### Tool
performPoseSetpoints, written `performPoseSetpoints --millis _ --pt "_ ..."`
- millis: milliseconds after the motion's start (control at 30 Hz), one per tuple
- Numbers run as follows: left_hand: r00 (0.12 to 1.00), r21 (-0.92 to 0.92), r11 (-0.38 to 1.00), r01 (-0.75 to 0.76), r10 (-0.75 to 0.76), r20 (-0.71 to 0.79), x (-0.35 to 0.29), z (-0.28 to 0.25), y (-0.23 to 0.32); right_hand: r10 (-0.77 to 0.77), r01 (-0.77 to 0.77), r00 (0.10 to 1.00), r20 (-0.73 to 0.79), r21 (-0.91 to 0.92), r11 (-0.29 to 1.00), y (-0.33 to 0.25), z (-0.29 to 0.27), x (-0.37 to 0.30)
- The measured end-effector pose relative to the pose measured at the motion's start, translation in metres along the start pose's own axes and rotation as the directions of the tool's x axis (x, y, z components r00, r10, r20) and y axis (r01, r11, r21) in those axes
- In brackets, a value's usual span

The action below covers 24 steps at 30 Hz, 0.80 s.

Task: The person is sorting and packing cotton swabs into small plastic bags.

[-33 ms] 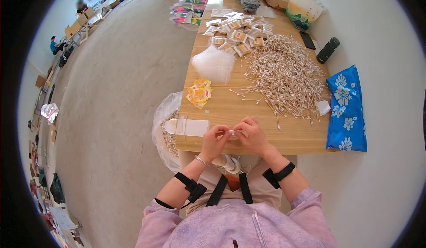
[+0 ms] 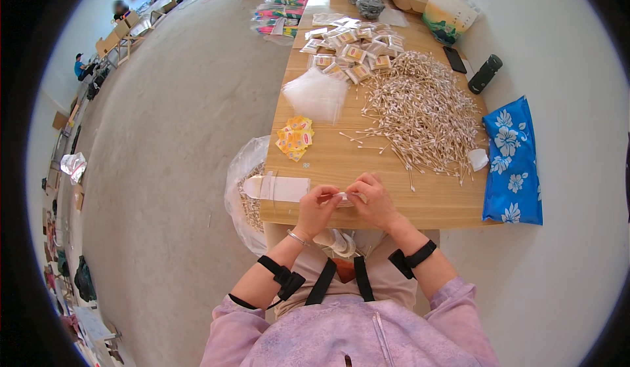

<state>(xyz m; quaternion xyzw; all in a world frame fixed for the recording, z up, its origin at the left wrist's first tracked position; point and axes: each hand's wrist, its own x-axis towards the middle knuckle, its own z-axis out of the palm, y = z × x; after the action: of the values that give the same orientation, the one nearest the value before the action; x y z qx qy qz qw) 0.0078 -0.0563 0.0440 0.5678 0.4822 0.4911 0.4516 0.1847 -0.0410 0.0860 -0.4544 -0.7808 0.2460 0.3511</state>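
Close to the table's front edge, my left hand (image 2: 317, 209) and my right hand (image 2: 372, 202) meet, fingertips pinched on a small clear plastic packet (image 2: 344, 200). Whitish contents show faintly through it; my fingers cover much of the rest. Just left of my left hand lies a white card (image 2: 292, 189), a clear strip wrapped across it. Beyond that are yellow printed cards (image 2: 294, 137) in a loose stack. A wide heap of cotton swabs (image 2: 426, 114) spreads ahead and to the right. Flat clear plastic bags (image 2: 316, 96) lie fanned out to its left.
Filled swab packets (image 2: 354, 54) are piled farther back. Along the right side are a blue floral pouch (image 2: 512, 163), a dark bottle (image 2: 485, 74) and a phone (image 2: 454, 59). A clear sack of swabs (image 2: 248, 203) stands below the table's left edge.
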Motion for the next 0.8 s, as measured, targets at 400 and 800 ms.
performPoseSetpoints --millis 400,800 --pt "0.997 0.035 0.997 -0.073 0.072 0.038 0.001 -0.004 0.007 0.010 -0.012 0.998 0.064 0.028 1.000 0.005 0.006 0.003" --pt "0.992 0.117 0.987 -0.111 0.102 0.077 0.003 -0.002 0.010 0.018 -0.019 1.000 0.024 0.062 0.998 0.015 -0.001 -0.002"
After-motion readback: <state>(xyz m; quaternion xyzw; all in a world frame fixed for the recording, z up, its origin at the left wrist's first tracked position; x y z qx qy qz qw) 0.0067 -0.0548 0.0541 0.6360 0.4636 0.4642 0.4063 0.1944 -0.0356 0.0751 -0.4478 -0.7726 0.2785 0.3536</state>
